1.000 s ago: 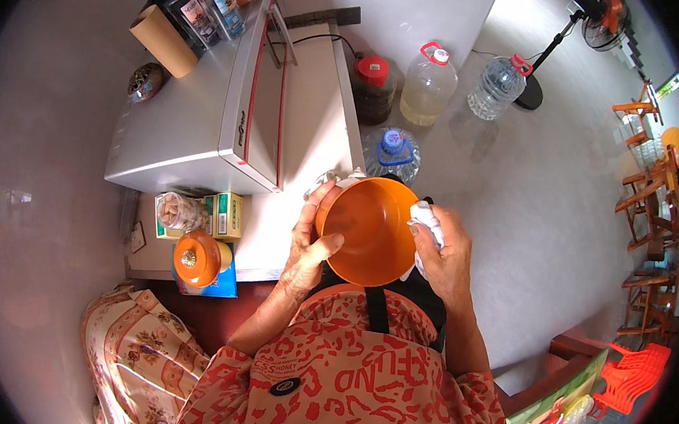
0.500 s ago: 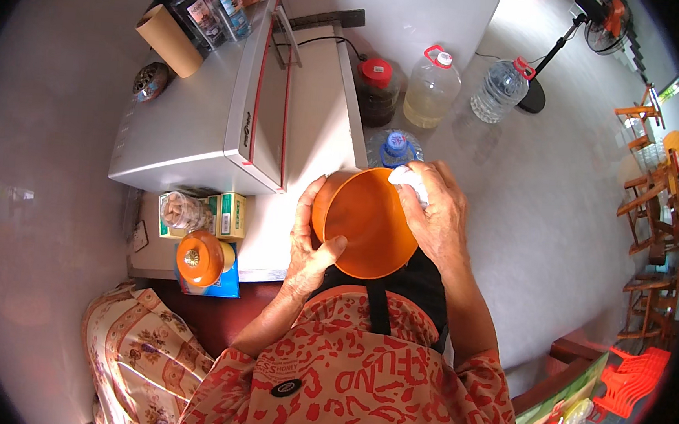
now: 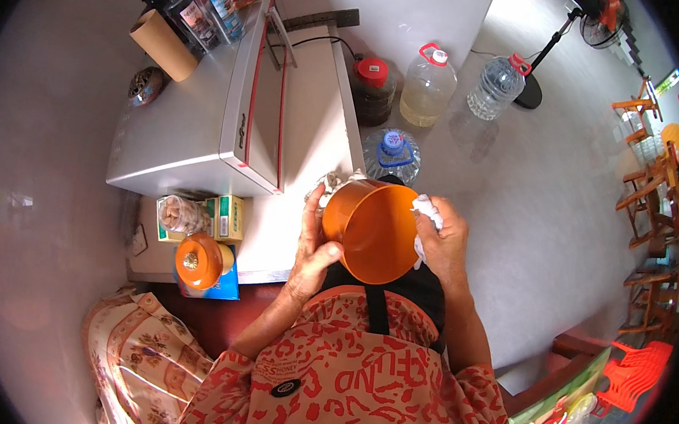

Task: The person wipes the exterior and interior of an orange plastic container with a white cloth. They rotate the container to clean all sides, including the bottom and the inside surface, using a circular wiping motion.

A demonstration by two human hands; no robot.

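Note:
An orange round canister (image 3: 381,235) is tilted in front of my body, its wide mouth facing me. My left hand (image 3: 310,253) is closed on its left side, with the thumb along the near rim. My right hand (image 3: 446,247) is at the right rim, with a crumpled white cloth (image 3: 428,212) pinched in its fingers and hanging down along the outside. Another crumpled white piece (image 3: 335,183) shows between the left fingertips and the canister's far side. On the counter to the left lies an orange domed lid (image 3: 200,261) with a gold knob.
A silver cabinet-like appliance (image 3: 180,130) stands on the white counter (image 3: 316,92), with bottles (image 3: 212,6) and a cardboard tube (image 3: 164,44) on top. A lidded jar (image 3: 182,214) and boxes (image 3: 230,217) sit before it. Large plastic jugs (image 3: 428,88) and a fan (image 3: 559,54) stand on the floor.
My right hand and the cloth have moved down along the rim's right side. The canister has shifted slightly right, and a white crumpled piece now shows behind it.

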